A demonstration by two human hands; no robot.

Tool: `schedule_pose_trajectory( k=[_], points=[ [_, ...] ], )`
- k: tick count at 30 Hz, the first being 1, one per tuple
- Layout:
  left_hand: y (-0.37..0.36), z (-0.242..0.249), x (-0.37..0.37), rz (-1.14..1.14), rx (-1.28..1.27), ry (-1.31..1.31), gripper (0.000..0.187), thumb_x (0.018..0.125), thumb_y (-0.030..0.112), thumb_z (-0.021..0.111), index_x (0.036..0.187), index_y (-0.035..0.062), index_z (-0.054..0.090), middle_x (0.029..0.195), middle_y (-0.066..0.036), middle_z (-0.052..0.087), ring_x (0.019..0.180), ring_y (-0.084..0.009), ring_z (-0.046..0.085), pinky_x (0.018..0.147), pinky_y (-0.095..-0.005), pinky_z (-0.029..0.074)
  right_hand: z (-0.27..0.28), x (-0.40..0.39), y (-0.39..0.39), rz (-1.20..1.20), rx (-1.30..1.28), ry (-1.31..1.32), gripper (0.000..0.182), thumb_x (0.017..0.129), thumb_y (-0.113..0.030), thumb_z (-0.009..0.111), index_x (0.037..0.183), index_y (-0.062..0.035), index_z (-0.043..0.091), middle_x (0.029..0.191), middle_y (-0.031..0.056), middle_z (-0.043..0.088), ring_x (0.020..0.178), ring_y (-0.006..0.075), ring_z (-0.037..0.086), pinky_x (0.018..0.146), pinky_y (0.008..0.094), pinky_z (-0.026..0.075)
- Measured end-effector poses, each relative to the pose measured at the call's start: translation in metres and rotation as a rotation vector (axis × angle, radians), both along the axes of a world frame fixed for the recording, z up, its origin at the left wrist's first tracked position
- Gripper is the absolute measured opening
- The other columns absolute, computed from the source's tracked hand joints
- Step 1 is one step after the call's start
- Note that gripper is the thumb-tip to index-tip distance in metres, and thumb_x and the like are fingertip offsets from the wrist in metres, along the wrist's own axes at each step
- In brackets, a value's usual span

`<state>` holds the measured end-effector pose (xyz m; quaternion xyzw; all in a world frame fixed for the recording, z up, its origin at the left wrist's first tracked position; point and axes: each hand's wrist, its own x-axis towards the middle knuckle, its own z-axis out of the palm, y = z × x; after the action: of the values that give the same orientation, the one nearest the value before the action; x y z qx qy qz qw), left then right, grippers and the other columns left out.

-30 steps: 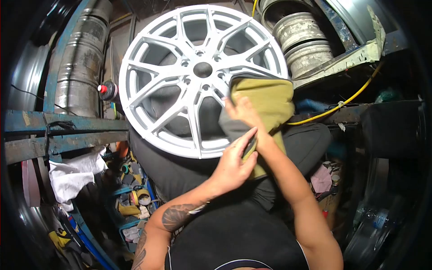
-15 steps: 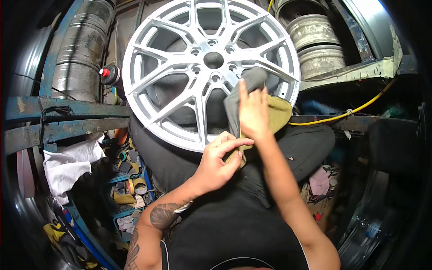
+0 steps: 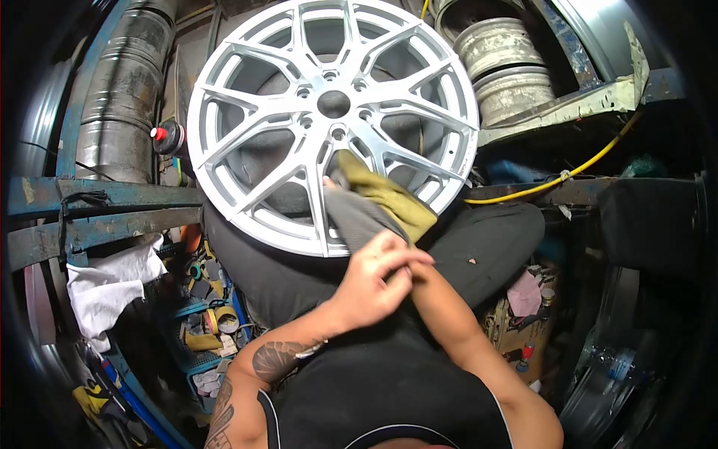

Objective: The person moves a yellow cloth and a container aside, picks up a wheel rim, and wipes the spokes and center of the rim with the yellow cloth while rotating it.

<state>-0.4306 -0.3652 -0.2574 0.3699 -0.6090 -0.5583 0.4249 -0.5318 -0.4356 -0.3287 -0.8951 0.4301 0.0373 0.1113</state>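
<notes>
- Looking down through the head view, a silver alloy wheel (image 3: 329,120) is standing tilted on the person's lap, its lower rim resting against the dark trousers.
- A grey and olive cloth (image 3: 372,200) is lying against the lower spokes of the wheel, one end poking into a gap just below the hub.
- The left hand (image 3: 374,277) is curling its fingers together around the near end of the cloth, at the wheel's lower rim.
- The right hand is sitting hidden behind the left one, only its forearm (image 3: 449,322) showing, so I cannot tell whether its grip is closed or apart.
- A red-capped spray can (image 3: 166,138) is standing just left of the wheel, and a yellow cable (image 3: 568,173) is running off to the right.
</notes>
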Motion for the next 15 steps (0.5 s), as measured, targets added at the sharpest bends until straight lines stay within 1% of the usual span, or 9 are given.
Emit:
schedule_pose_trajectory(
  k=[2, 5, 7, 8, 10, 11, 12, 14, 15],
  points=[
    [0.007, 0.009, -0.007, -0.143, 0.019, 0.105, 0.032, 0.084, -0.003, 0.061, 0.112, 0.0054, 0.077, 0.095, -0.008, 0.056, 0.084, -0.0189, 0.058, 0.075, -0.0313, 0.050, 0.038, -0.041, 0.034, -0.090, 0.103, -0.241, 0.058, 0.097, -0.011, 0.053, 0.153, 0.0000, 0.041, 0.129, 0.0206, 0.061, 0.127, 0.0288, 0.057, 0.119, 0.0504, 0.036],
    [0.020, 0.010, -0.028, -0.376, -0.006, 0.306, 0.033, 0.085, -0.004, 0.060, 0.113, 0.0049, 0.075, 0.099, -0.011, 0.056, 0.086, -0.0239, 0.059, 0.077, -0.0335, 0.050, 0.077, -0.098, 0.065, -0.354, 0.197, -0.502, 0.057, 0.098, -0.013, 0.054, 0.152, 0.0007, 0.043, 0.130, 0.0221, 0.062, 0.127, 0.0300, 0.058, 0.118, 0.0503, 0.037],
    [0.024, 0.016, -0.042, -0.484, -0.011, 0.401, 0.033, 0.085, -0.004, 0.060, 0.114, 0.0048, 0.074, 0.100, -0.012, 0.057, 0.089, -0.0269, 0.059, 0.078, -0.0346, 0.049, 0.086, -0.130, 0.079, -0.596, 0.125, -0.706, 0.056, 0.098, -0.013, 0.054, 0.152, 0.0012, 0.044, 0.130, 0.0231, 0.062, 0.127, 0.0307, 0.059, 0.118, 0.0503, 0.037],
    [0.024, 0.021, -0.045, -0.570, 0.035, 0.454, 0.032, 0.086, -0.003, 0.061, 0.114, 0.0045, 0.075, 0.101, -0.012, 0.057, 0.089, -0.0269, 0.059, 0.078, -0.0347, 0.049, 0.089, -0.141, 0.078, -0.703, 0.052, -0.813, 0.056, 0.099, -0.014, 0.054, 0.152, 0.0014, 0.044, 0.131, 0.0236, 0.062, 0.127, 0.0311, 0.059, 0.117, 0.0503, 0.038],
    [0.025, 0.028, -0.052, -0.624, 0.034, 0.544, 0.031, 0.086, -0.003, 0.062, 0.114, 0.0043, 0.075, 0.100, -0.012, 0.057, 0.089, -0.0268, 0.059, 0.077, -0.0348, 0.049, 0.088, -0.158, 0.063, -0.886, -0.111, -1.067, 0.055, 0.099, -0.014, 0.054, 0.151, 0.0019, 0.045, 0.131, 0.0246, 0.062, 0.126, 0.0319, 0.060, 0.117, 0.0502, 0.039],
    [0.028, 0.029, -0.055, -0.635, 0.033, 0.572, 0.030, 0.087, -0.002, 0.062, 0.114, 0.0046, 0.074, 0.098, -0.012, 0.057, 0.089, -0.0271, 0.060, 0.077, -0.0355, 0.049, 0.085, -0.163, 0.046, -0.929, -0.161, -1.156, 0.055, 0.099, -0.015, 0.054, 0.151, 0.0021, 0.045, 0.131, 0.0252, 0.063, 0.126, 0.0323, 0.060, 0.116, 0.0502, 0.039],
    [0.028, 0.028, -0.057, -0.576, -0.011, 0.505, 0.030, 0.087, -0.002, 0.062, 0.114, 0.0047, 0.074, 0.097, -0.012, 0.057, 0.088, -0.0273, 0.060, 0.077, -0.0357, 0.049, 0.081, -0.165, 0.025, -0.963, -0.196, -1.208, 0.054, 0.100, -0.015, 0.054, 0.151, 0.0024, 0.046, 0.131, 0.0257, 0.063, 0.126, 0.0327, 0.060, 0.116, 0.0502, 0.039],
    [0.026, 0.022, -0.059, -0.463, -0.105, 0.365, 0.030, 0.087, -0.001, 0.062, 0.113, 0.0051, 0.074, 0.095, -0.012, 0.056, 0.088, -0.0277, 0.060, 0.078, -0.0361, 0.050, 0.058, -0.163, -0.028, -1.075, -0.170, -1.183, 0.054, 0.100, -0.016, 0.054, 0.150, 0.0028, 0.047, 0.132, 0.0267, 0.063, 0.126, 0.0335, 0.061, 0.116, 0.0501, 0.040],
    [0.023, 0.017, -0.059, -0.348, -0.096, 0.209, 0.029, 0.087, 0.000, 0.063, 0.113, 0.0055, 0.073, 0.094, -0.012, 0.054, 0.085, -0.0282, 0.059, 0.077, -0.0367, 0.050, 0.044, -0.157, -0.050, -1.164, -0.101, -1.111, 0.053, 0.101, -0.016, 0.054, 0.150, 0.0031, 0.047, 0.132, 0.0272, 0.063, 0.126, 0.0339, 0.061, 0.115, 0.0501, 0.040]
  ],
)
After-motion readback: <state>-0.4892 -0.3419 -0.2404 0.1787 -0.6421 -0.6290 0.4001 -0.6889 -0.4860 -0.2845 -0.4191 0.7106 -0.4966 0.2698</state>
